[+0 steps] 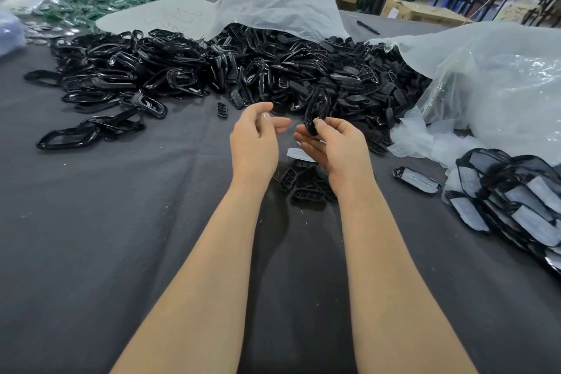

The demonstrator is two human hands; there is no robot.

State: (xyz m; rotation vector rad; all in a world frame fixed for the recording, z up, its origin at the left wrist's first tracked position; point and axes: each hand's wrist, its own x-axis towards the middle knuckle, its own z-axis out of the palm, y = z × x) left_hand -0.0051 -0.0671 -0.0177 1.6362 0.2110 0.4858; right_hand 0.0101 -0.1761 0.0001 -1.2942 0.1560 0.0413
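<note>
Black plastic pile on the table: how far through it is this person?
Seemingly done: a stack of film-covered pieces lies at the right. In hand: the right hand pinches one black frame; the left hand is empty. Left: the big heap of black parts, so probably most of the job.

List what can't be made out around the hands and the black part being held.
In the head view:
Lower end of the black frame: covered by the right hand pinching it.
Grille inserts: partly behind the right wrist.
Back of the black pile: under the white bag.
Wrapped stack: cut by the right edge.
Green parts: too blurred to identify.
</note>
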